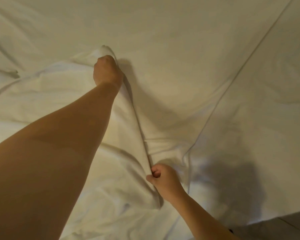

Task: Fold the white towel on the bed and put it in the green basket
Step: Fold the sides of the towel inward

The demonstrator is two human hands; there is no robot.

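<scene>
Towel edge taut between both fists

White towel (47, 94) lies on bed (197, 40), bulk to the left of its stretched edge. Left hand (106, 71) fisted on far corner, right hand (163, 181) fisted on near corner. Edge runs away from the body; fold prob. goes leftwards. Basket not visible.
</scene>
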